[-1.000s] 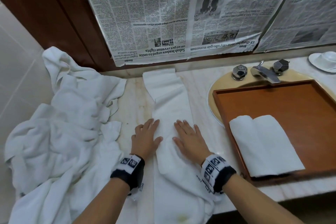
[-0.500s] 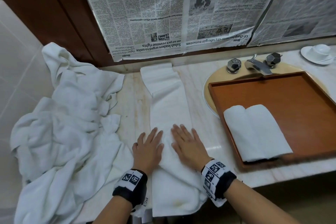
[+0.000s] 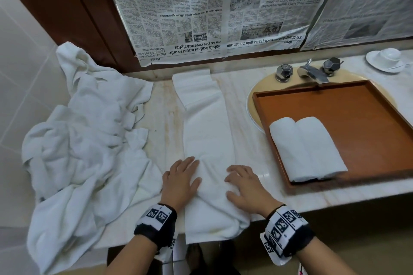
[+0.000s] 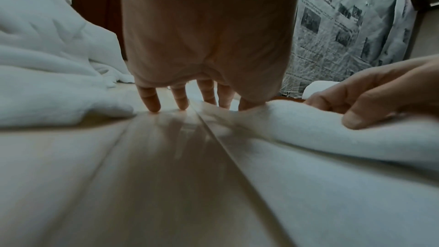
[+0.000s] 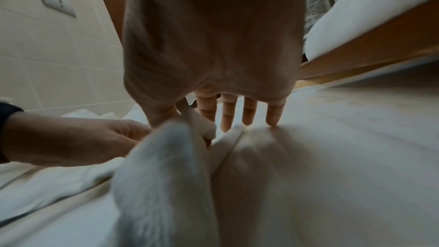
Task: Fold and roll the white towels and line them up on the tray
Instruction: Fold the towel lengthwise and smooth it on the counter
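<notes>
- Along the marble bench (image 3: 250, 105) we see everything laid out, and the largest thing on it is the crumpled heap of white towels (image 3: 85, 140) at the left, spilling over the front edge.
- Next in size, the wooden tray (image 3: 357, 114) sits over the sink at the right, its near rim close to the bench edge.
- Down the middle of the bench runs the folded towel (image 3: 205, 123), a long narrow strip from the back wall to the front, where its near end hangs over the edge and bunches up between our hands.
- Two rolled towels (image 3: 308, 147) lie side by side, touching, in the tray's near left corner.
- Our left hand (image 3: 181, 179) rests on the strip's left edge, the grip wide, with straight fingers (image 4: 152, 99) partly on the bare bench.
- Our right hand (image 3: 247, 187) presses on the strip's right side, grip also wide and fingers (image 5: 228, 114) spread; the thumb bears against a raised fold of cloth.
- Behind the tray stands the tap (image 3: 312, 72), and a white cup and saucer (image 3: 386, 58) sit at the far right.
</notes>
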Motion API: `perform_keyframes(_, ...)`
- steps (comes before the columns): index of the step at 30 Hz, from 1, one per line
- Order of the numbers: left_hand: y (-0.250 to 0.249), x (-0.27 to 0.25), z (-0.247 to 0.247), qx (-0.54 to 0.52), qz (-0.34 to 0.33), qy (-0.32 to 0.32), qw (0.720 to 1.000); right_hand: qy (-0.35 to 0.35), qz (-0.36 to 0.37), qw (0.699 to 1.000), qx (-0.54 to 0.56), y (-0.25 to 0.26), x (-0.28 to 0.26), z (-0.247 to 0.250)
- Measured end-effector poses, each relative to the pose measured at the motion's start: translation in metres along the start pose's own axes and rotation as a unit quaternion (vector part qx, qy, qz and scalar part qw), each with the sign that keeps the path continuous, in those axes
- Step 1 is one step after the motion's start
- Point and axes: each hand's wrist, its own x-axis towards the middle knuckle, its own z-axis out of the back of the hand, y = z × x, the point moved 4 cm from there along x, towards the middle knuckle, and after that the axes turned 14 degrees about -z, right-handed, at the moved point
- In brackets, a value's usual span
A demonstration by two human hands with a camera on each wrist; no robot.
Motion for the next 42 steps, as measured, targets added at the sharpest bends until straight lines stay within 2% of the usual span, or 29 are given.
perform_keyframes(3,-0.003,0.000,0.002,-0.005,0.012,0.012,1.000,-0.010,-0.016,0.999,0.040,0.010,-0.013,0.007)
perform_keyframes(6,-0.003,0.003,0.005,-0.011,0.015,0.008,1.000,-0.011,0.009,0.997,0.080,0.032,-0.040,0.013)
perform_keyframes(11,-0.004,0.005,0.005,-0.016,0.018,-0.006,1.000,0.000,0.043,0.999,0.005,0.075,-0.083,-0.007)
perform_keyframes(17,-0.004,0.005,0.005,-0.008,0.015,0.002,1.000,0.034,-0.001,0.992,-0.118,0.090,-0.086,-0.087)
perform_keyframes(19,-0.003,0.004,0.005,-0.005,0.010,0.006,1.000,0.038,0.005,0.989,-0.143,0.092,-0.087,-0.100)
perform_keyframes(22,0.000,0.003,0.001,0.004,0.009,0.012,1.000,-0.023,0.056,0.993,-0.106,0.100,-0.095,-0.095)
perform_keyframes(27,-0.002,0.000,-0.007,0.026,0.010,0.003,1.000,-0.077,0.091,0.983,-0.143,0.113,-0.097,-0.096)
perform_keyframes(31,0.000,0.002,-0.005,-0.001,0.007,0.005,1.000,-0.024,0.048,0.979,-0.196,0.112,-0.082,-0.115)
perform_keyframes(33,0.002,0.001,-0.001,-0.032,0.003,-0.009,0.999,0.004,0.057,0.988,-0.143,0.115,-0.088,-0.106)
perform_keyframes(35,0.008,-0.001,0.002,-0.066,-0.006,-0.037,0.997,0.043,0.067,0.996,-0.041,0.113,-0.092,-0.088)
perform_keyframes(37,0.012,-0.007,0.005,-0.080,-0.019,-0.079,0.993,-0.008,0.055,0.998,0.043,0.102,-0.086,-0.060)
perform_keyframes(40,0.000,-0.017,0.000,-0.052,-0.045,-0.118,0.991,-0.229,0.000,0.973,0.021,0.070,-0.051,-0.027)
perform_keyframes(41,-0.007,-0.019,-0.005,-0.043,-0.050,-0.106,0.992,-0.251,-0.014,0.968,0.017,0.064,-0.039,-0.023)
perform_keyframes(42,-0.014,-0.020,-0.013,-0.035,-0.052,-0.083,0.995,-0.235,-0.023,0.972,0.005,0.058,-0.025,-0.024)
